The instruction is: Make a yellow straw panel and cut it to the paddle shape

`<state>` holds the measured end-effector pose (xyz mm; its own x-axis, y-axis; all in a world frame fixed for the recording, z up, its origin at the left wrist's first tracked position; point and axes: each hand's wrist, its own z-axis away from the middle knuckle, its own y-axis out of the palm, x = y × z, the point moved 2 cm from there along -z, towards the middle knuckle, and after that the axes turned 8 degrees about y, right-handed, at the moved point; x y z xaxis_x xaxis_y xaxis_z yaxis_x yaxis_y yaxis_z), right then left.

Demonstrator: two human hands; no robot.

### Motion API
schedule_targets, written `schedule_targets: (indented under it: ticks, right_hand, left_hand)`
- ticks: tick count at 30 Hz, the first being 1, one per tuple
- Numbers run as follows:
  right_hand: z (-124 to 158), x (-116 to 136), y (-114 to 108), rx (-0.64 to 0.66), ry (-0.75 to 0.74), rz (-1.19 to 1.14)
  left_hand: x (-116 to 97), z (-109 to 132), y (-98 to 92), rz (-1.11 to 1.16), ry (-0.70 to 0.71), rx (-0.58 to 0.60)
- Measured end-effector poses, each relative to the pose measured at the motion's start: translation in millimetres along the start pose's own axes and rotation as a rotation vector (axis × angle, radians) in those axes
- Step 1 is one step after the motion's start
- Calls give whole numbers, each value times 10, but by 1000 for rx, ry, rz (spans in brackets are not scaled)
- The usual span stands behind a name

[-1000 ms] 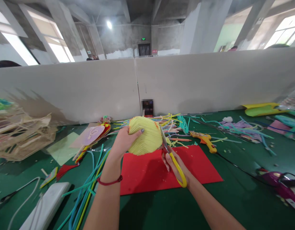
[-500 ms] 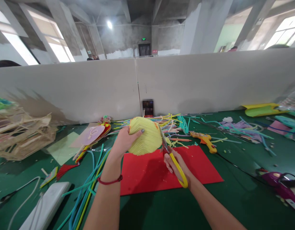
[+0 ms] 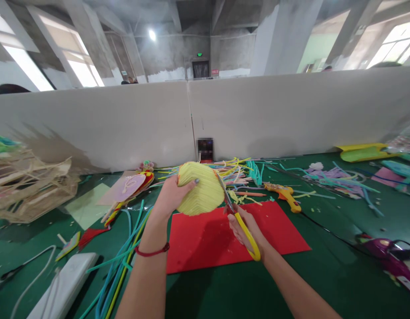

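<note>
A rounded yellow ribbed piece [image 3: 203, 190] is held up by my left hand [image 3: 173, 195], the thumb lying across its front and the other fingers behind it. My right hand [image 3: 246, 226] is closed on yellow-handled scissors [image 3: 246, 235], whose blades point up and left along the piece's right edge. Some orange shows at the piece's upper edges. Below both hands a red sheet [image 3: 205, 243] lies flat on the green table [image 3: 198, 294].
Colourful pipe strips [image 3: 238, 170] lie behind the piece. An orange glue gun [image 3: 286, 195] with a black cord sits to the right, a purple tool [image 3: 384, 254] farther right. Left are a white power strip [image 3: 65, 288], blue strips [image 3: 115, 270] and a wooden model [image 3: 35, 190]. A partition [image 3: 125, 124] stands behind.
The yellow piece and my left hand have shifted very slightly left. The scissors stay at the piece's right edge, with small movement in my right fingers.
</note>
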<state>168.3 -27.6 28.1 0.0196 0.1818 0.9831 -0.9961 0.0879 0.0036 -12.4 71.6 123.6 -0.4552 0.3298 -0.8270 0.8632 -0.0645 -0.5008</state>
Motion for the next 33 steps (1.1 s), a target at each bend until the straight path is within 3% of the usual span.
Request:
schedule_targets:
  ticks: [9,19,33]
  right_hand:
    - [2,1,6,-9,-17,3]
    - [-62,-64,10,170,-16,-74]
    - [-58,-72,-16,140,-57,-51]
  left_hand:
    - [-15,5,3,26,-3,2]
    - [-21,17,33,68,-35,73]
    - [-79,44,26,-25,30,114]
